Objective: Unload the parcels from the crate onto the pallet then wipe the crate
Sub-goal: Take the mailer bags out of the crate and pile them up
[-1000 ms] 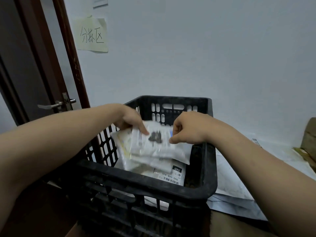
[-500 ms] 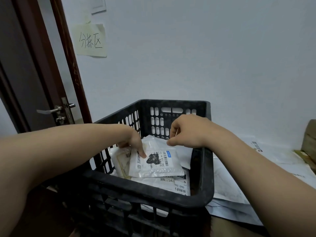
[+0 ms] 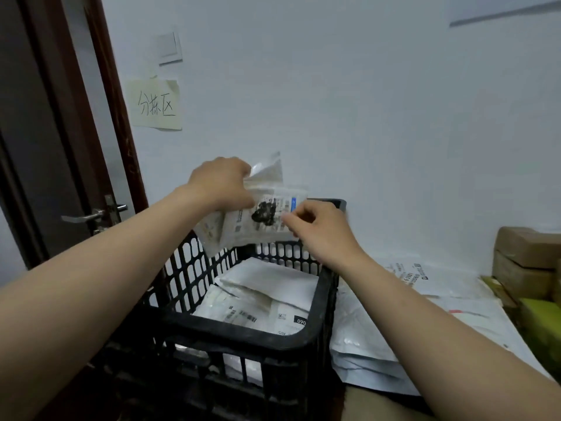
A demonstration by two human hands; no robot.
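A black slatted plastic crate (image 3: pixel 243 335) stands in front of me. Several white bagged parcels (image 3: pixel 267 296) lie inside it. Above the crate's far rim I hold up a small stack of white parcels (image 3: pixel 258 220); the front one has a label with a black picture. My left hand (image 3: pixel 224 183) grips the stack's upper left part. My right hand (image 3: pixel 315 226) pinches its right edge. More flat white parcels (image 3: pixel 425 317) lie spread on the surface to the right of the crate; the pallet beneath them is hidden.
A white wall is close behind the crate, with a yellow handwritten note (image 3: pixel 156 104) and a light switch (image 3: pixel 168 47). A dark door with a metal handle (image 3: pixel 91 214) is on the left. Brown cardboard boxes (image 3: pixel 525 259) and a green box (image 3: pixel 543 329) stand at the right.
Both hands have lifted the small stack of parcels out of the crate, from lying on the pile to above the far rim. The camera has tilted upward.
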